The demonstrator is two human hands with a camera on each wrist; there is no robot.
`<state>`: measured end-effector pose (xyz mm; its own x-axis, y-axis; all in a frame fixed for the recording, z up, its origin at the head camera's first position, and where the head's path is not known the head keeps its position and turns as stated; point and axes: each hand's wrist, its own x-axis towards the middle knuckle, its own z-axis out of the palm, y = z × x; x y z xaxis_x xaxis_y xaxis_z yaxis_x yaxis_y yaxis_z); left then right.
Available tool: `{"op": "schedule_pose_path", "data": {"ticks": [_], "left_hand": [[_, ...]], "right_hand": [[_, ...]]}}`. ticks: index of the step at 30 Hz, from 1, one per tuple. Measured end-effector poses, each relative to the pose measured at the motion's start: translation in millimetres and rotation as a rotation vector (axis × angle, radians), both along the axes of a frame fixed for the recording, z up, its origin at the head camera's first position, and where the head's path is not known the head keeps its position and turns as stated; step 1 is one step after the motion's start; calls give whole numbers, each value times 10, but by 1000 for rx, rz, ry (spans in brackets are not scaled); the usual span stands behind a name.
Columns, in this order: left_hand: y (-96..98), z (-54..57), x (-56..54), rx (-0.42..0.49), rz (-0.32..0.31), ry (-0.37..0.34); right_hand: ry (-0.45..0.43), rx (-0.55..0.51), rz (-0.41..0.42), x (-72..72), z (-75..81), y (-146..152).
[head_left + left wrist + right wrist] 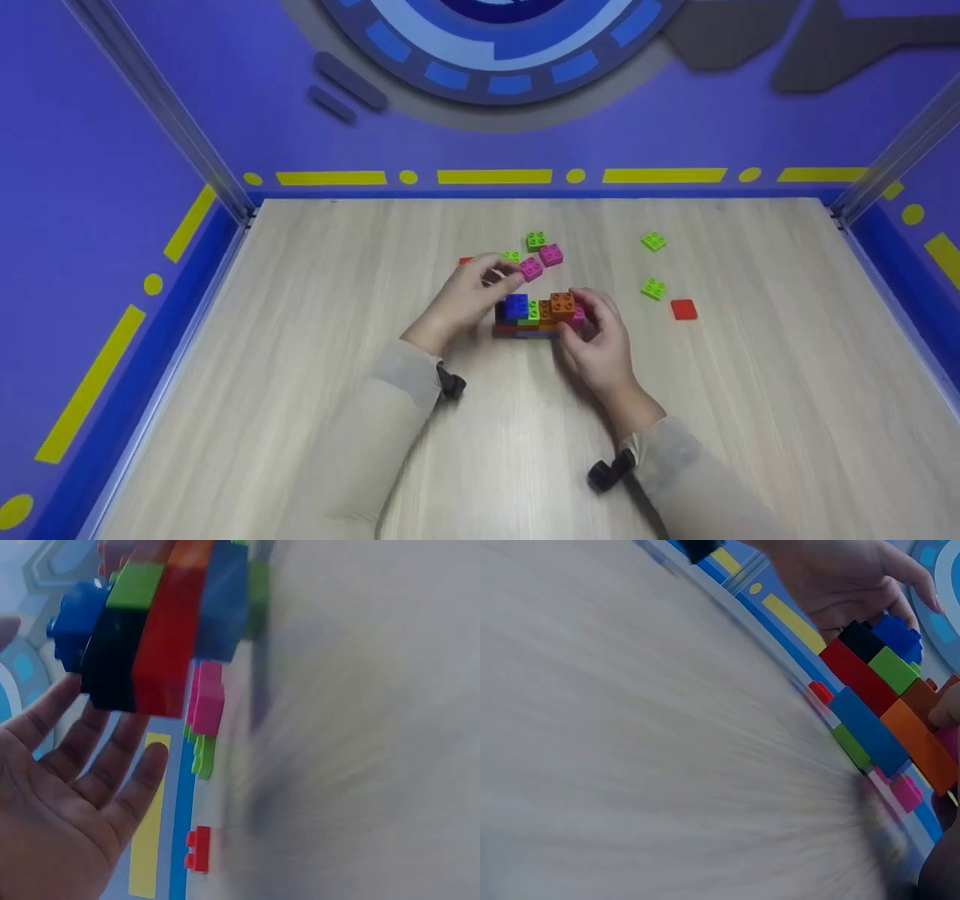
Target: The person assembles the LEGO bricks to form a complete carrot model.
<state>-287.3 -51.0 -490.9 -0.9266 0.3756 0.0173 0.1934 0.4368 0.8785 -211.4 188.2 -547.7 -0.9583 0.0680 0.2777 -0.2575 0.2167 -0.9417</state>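
A block of joined toy building bricks stands between the two hands. On its top sit a blue brick (517, 304) at the left and an orange-brown brick (562, 305) at the right. Below are a black brick (112, 664), a long red brick (169, 637), a long orange brick (921, 746) and a blue brick (874, 731), with a green brick (851, 746) lowest. My right hand (600, 345) grips the block's right end, thumb in front and fingers behind. My left hand (472, 294) is spread beside the left end; its fingertips come close to the black brick, contact unclear.
Behind the block lie loose pink bricks (551, 255) and green bricks (535, 241). A red brick (466, 260) shows partly behind the left hand. Farther right are two green bricks (653, 289) and a flat red brick (684, 309). Blue walls (480, 150) border the wooden table (750, 420).
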Motion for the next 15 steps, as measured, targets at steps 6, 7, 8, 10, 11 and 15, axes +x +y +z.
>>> {"op": "schedule_pose_path", "data": {"ticks": [6,7,8,10,11,15], "left_hand": [[74,-17,-258,-167,58,-15],[100,-27,-298,-191,62,-21],[129,-32,-335,-216,64,-28],[190,-32,-408,-269,62,-36],[221,-27,-441,-292,58,-38],[332,20,-545,-371,48,-55]], "right_hand": [[-35,10,12,9,-52,-41],[-36,7,9,9,-54,-40],[-34,5,8,7,-53,-40],[-27,7,6,-5,-45,-35],[-24,8,6,-12,-39,-31],[-20,21,1,-40,-14,-15]]}}
